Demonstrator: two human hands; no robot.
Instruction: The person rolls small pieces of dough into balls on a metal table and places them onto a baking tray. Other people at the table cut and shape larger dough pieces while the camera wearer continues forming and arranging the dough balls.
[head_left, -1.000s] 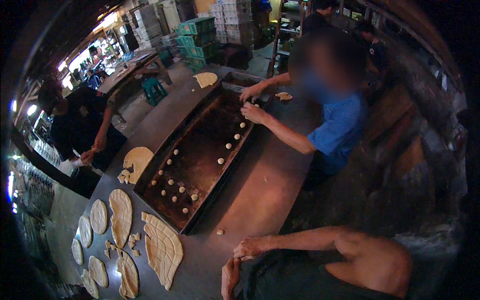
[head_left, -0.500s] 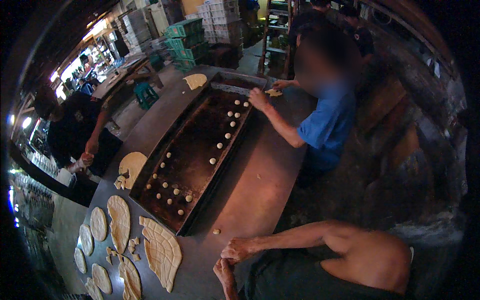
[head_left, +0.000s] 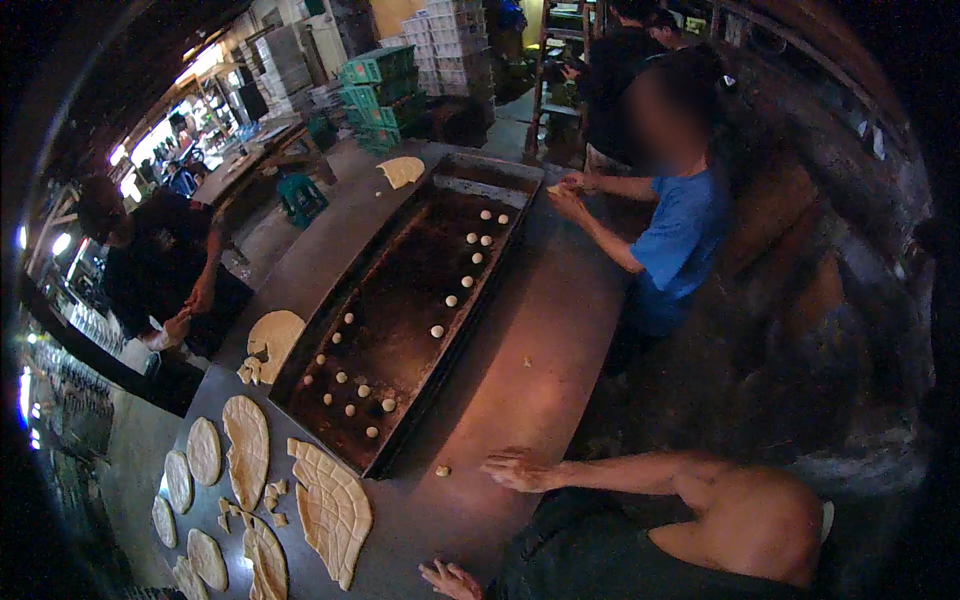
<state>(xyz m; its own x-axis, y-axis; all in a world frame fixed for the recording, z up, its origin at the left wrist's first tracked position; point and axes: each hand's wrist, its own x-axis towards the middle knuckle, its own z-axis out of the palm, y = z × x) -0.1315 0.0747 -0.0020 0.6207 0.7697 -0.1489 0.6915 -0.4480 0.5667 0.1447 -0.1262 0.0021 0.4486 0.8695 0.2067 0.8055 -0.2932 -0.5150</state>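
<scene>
My right hand (head_left: 518, 470) lies palm down over the metal tabletop (head_left: 490, 410) with its fingers stretched out to the left. Whether anything is under its palm is hidden. A small lump of dough (head_left: 443, 471) rests just left of those fingertips. Lower down, my left hand (head_left: 452, 580) is at the bottom edge of the picture with its fingers spread and nothing visible in it. Left of both hands, a sheet of dough (head_left: 330, 510) scored into small pieces lies flat. A long dark baking tray (head_left: 378, 455) stands beyond it, with several small dough balls (head_left: 389, 405) inside.
Several flat dough rounds (head_left: 204, 450) and scraps cover the table's near left. A cut dough sheet (head_left: 275, 335) lies beside the tray. A co-worker in blue (head_left: 680, 240) holds both hands near the tray's far right corner; another person (head_left: 165, 260) stands left. Green crates (head_left: 380, 95) are stacked behind.
My hands were together and have parted: the right moved right, the left dropped down, its fingers spreading. The co-worker in blue drew a hand back from over the tray.
</scene>
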